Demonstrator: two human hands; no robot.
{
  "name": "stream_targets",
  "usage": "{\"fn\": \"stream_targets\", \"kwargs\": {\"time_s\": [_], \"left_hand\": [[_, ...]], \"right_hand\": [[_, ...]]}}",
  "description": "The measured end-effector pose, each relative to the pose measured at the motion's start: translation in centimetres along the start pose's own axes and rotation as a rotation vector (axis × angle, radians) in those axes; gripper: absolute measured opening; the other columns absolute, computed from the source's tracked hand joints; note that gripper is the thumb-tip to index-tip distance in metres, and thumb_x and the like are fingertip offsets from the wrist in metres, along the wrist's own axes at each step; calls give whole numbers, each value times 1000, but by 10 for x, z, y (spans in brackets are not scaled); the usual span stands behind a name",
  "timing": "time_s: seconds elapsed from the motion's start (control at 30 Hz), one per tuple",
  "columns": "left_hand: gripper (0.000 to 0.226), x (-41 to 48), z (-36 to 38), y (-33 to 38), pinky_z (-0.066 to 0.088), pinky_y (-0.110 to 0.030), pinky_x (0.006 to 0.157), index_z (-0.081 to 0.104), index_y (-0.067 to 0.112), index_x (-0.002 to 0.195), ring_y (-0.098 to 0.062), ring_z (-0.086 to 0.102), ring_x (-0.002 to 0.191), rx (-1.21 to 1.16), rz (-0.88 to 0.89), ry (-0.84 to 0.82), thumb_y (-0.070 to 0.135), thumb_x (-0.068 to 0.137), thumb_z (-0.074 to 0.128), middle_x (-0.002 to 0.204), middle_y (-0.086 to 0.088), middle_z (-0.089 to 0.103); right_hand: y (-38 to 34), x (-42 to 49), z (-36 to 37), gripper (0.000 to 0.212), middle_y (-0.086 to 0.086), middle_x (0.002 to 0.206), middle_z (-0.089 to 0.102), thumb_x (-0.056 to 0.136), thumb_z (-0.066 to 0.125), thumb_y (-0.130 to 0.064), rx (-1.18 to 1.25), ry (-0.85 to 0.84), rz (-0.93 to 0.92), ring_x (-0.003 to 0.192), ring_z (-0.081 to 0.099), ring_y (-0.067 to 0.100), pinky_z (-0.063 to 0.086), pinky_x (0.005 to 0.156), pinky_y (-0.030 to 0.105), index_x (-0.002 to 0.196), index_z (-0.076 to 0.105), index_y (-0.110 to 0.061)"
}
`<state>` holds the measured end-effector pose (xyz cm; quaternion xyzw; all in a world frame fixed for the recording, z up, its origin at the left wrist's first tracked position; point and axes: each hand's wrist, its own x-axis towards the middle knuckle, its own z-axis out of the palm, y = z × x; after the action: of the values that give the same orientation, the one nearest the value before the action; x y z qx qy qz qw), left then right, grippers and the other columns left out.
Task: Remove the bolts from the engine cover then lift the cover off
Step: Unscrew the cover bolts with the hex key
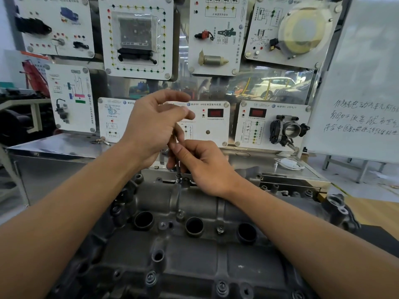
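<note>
While the left hand point(151, 126) grips a slim upright tool point(178, 172), right hand point(203, 167) pinching its shaft below, tip on a far-edge bolt point(179, 181) of the engine cover point(194, 266)

There were two hands point(155, 126) point(205, 167), one thin tool point(178, 172), one engine cover point(194, 266) with three round wells point(143, 220) point(194, 226) point(246, 233), eight white panels point(56, 26) point(136, 35) point(216, 35) point(289, 31) point(71, 98) point(112, 119) point(211, 126) point(269, 124) and one whiteboard point(356, 83).

White training panels point(138, 35) hang before me; a throttle body point(289, 130) (black and grey) sits on one; a handwritten whiteboard point(362, 83) stands at right
</note>
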<state>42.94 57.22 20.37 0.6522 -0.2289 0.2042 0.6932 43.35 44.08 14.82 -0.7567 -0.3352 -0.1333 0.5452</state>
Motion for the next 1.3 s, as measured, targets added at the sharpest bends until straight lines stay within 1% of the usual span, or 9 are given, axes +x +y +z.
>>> {"fn": "stream_targets", "kwargs": {"time_s": [0.17,0.33,0.57,0.67,0.77,0.93,1.13,1.2,1.3], "left_hand": [[37,3,-10,5,56,-24,50,61,6,116,-20,68,59,-408,-300,-145,-9,91,38,104,-13,74],[29,2,-13,2,60,-32,75,66,11,109,-21,72,85,-475,-262,-357,-1,98,42,103,-9,73],[14,-1,-6,0,49,-24,44,68,12,93,-16,63,56,-93,0,-180,11,79,72,82,-4,72],[18,-1,0,0,40,-21,37,67,13,90,-16,55,41,54,115,-4,-4,89,62,77,-2,72],[33,1,-1,2,40,-20,36,64,13,96,-17,58,41,-13,44,82,-12,89,43,85,-4,75],[37,2,-11,5,60,-28,65,62,6,110,-25,73,80,-454,-249,-191,-10,94,33,105,-13,73],[22,0,-11,1,60,-32,79,69,13,102,-23,71,91,-446,-160,-363,5,93,50,107,-9,73],[20,0,-12,2,60,-31,76,70,15,100,-21,71,86,-431,-133,-372,7,87,58,106,-9,72],[20,-3,-5,3,53,-24,48,68,14,97,-13,61,56,-195,-49,-271,17,78,69,93,-7,73]], "right_hand": [[2,0,-1,28,-6,68,68,103,48,-14,0,12,7,58,49,16,42,55,25,84,65,-4],[4,1,-3,27,9,78,69,104,45,-10,7,40,-21,61,51,17,42,59,21,87,64,-1],[3,0,-2,29,6,77,69,104,46,-17,19,24,-8,58,50,9,43,59,19,87,66,-5],[2,0,0,30,4,74,69,103,50,-20,29,19,1,55,48,10,41,55,22,85,68,-4],[4,1,0,28,4,76,71,102,51,-18,22,25,24,58,49,17,42,56,28,87,68,-2],[5,3,-1,28,4,74,70,103,49,-15,27,46,16,58,51,14,44,60,28,82,65,-6],[5,3,-2,27,8,75,69,103,47,-12,39,49,6,59,50,16,44,60,30,82,63,-4],[4,2,-2,28,8,75,69,103,47,-13,41,51,8,60,50,16,44,61,30,82,64,-5],[3,0,-1,29,10,76,68,103,47,-14,53,33,11,61,48,22,41,60,34,86,65,1]]}}
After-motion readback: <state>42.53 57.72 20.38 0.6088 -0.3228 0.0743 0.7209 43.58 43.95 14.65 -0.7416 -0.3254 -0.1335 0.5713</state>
